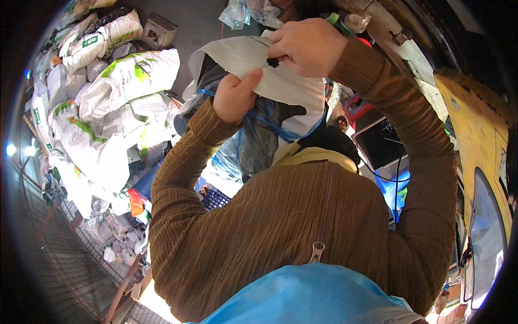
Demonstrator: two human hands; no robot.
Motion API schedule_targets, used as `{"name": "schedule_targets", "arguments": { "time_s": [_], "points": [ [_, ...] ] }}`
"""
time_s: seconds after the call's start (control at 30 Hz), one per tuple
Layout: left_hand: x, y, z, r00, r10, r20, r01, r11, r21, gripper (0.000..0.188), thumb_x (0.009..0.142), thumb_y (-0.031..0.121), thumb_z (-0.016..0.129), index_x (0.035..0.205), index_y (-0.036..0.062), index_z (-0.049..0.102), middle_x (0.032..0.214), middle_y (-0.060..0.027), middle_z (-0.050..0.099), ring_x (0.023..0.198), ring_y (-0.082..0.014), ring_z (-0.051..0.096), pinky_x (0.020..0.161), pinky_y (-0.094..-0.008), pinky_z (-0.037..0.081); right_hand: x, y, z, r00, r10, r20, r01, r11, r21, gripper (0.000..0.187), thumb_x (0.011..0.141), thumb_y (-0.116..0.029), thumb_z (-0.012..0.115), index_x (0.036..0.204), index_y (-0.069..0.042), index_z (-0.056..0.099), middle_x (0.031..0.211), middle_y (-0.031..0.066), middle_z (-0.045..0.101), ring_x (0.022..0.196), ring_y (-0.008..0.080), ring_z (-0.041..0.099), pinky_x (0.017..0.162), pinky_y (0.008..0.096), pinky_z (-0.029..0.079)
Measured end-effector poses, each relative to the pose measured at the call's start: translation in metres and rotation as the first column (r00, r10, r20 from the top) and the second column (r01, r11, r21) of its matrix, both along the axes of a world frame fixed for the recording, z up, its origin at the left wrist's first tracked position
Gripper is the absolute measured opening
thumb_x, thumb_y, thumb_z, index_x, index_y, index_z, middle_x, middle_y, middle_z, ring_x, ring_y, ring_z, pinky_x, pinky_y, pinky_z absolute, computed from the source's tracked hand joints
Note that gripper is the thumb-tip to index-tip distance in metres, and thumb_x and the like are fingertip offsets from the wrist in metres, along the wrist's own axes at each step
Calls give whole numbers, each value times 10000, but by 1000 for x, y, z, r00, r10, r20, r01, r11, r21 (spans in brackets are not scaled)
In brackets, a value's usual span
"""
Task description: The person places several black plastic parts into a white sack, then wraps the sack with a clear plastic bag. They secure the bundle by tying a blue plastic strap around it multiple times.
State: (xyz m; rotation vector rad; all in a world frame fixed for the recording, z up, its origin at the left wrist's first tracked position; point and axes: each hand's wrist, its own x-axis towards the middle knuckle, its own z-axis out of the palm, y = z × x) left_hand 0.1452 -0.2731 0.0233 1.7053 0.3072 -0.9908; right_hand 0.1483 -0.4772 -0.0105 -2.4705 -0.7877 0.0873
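Note:
A large white woven sack (237,56) is bunched up in front of my chest, its upper part folded over. My left hand (234,97) is closed on the sack's edge, the thumb lying along the white fabric. On the far right of the sack, my right hand (307,48) pinches at the fabric beside a small black scrap (273,62). Whether this scrap is loose or stuck to the sack I cannot tell. Below the fold are dark clear plastic (259,132) and a blue strap (283,132), partly covered by the white fabric.
Filled white and green sacks (132,81) pile up on the left. A small box (158,31) lies on the grey floor beyond them. Clear plastic bags (251,12) lie at the far side. A yellow panel (475,124) and a dark flat-topped object (380,141) stand to the right.

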Motion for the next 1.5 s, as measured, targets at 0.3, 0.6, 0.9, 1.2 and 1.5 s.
{"name": "schedule_targets", "arguments": {
  "time_s": [0.3, 0.6, 0.9, 1.2, 1.5],
  "points": [
    [-3, 0, 2, 999, 22, 30, -21, 999, -26, 223, 908, 243, 499, 883, 32, 568, 586, 45, 478, 426, -32, 367, 383, -194, 260, 17, -4, 0, 917, 76, -392, -41, 994, 99, 199, 840, -194, 520, 1004, -85, 550, 855, 120, 610, 767, 292, 608, 679, 387, 475],
    [-5, 1, 0, 999, 9, 47, -7, 998, -55, 216, 908, 237, 502, 885, 32, 566, 593, 45, 475, 436, -33, 363, 395, -197, 266, 16, 3, 1, 973, 44, -228, -18, 993, 114, 187, 837, -200, 527, 962, -95, 618, 828, 78, 640, 773, 264, 614, 685, 367, 481],
    [-6, 3, 0, 998, 5, 57, -2, 999, -39, 207, 910, 257, 503, 854, 62, 542, 600, 55, 459, 452, -32, 365, 402, -196, 268, 24, 14, 20, 980, 80, -181, -85, 996, -22, 186, 789, -230, 564, 931, -147, 652, 812, 60, 646, 751, 258, 619, 675, 364, 490],
    [-9, 3, 0, 997, 9, 79, -5, 998, -58, 209, 915, 250, 496, 859, 56, 550, 606, 65, 457, 447, -22, 356, 398, -190, 260, 33, 11, 23, 956, 132, -261, -131, 991, 22, 200, 802, -228, 566, 959, -136, 649, 821, 42, 656, 759, 242, 626, 688, 350, 490],
    [-7, 0, 1, 998, -13, 64, 17, 998, -58, 216, 922, 242, 483, 848, 51, 552, 588, 72, 438, 440, -21, 339, 391, -190, 248, 26, 1, 23, 982, 62, -180, -63, 998, -3, 196, 799, -231, 558, 951, -145, 646, 821, 42, 653, 772, 239, 627, 678, 352, 493]
  ]
}}
